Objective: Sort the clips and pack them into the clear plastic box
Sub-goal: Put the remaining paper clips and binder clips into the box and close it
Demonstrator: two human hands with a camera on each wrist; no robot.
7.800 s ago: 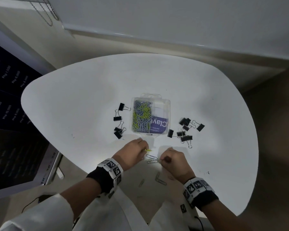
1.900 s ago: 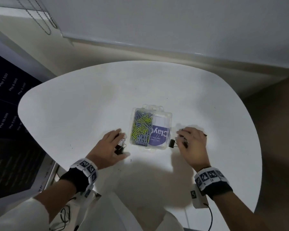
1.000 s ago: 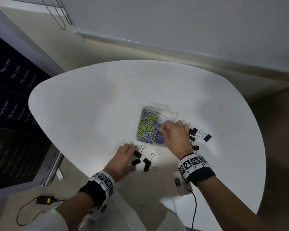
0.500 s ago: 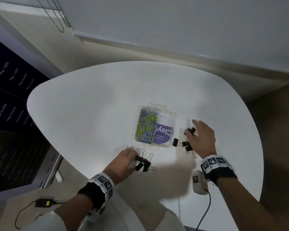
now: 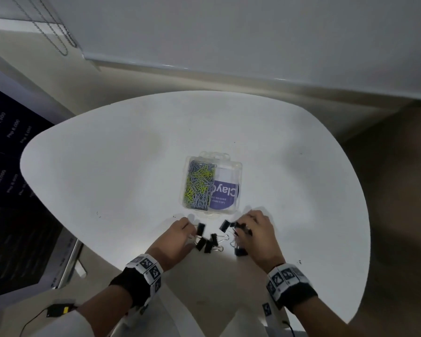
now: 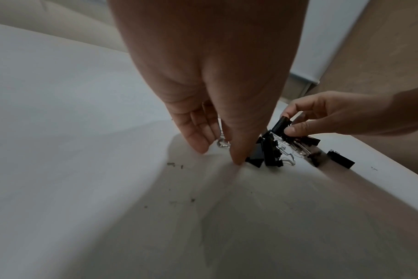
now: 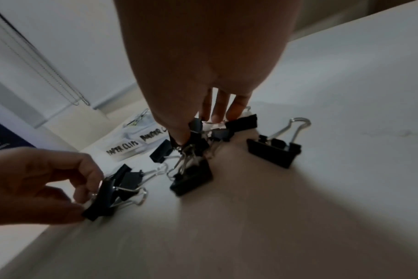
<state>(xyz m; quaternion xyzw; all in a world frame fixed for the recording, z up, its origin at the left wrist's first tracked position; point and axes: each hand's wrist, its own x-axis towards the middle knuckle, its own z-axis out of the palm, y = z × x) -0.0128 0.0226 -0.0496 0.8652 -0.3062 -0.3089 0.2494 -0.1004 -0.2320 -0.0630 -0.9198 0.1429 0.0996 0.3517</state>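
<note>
The clear plastic box (image 5: 229, 164) lies open mid-table, with grey and yellow paper clips (image 5: 199, 183) in its left compartment and a purple label under the right one. Several black binder clips (image 5: 209, 242) are bunched in front of it, between my hands. My left hand (image 5: 192, 233) pinches one binder clip (image 7: 103, 192) between thumb and curled fingers. My right hand (image 5: 241, 229) pinches a cluster of binder clips (image 7: 193, 132) with thumb and fingertips. One more binder clip (image 7: 272, 151) stands alone on the table, just right of the right hand.
The white table (image 5: 107, 166) has a curved near edge just behind my wrists. Handwritten labels (image 7: 124, 149) face me on the box's front wall. A dark price board (image 5: 5, 147) stands off the table's left side. A small device on a cable (image 5: 58, 310) lies on the floor.
My right hand has moved from right of the box to the front centre, bringing binder clips beside the left hand's bunch. The left hand stayed with its clips.
</note>
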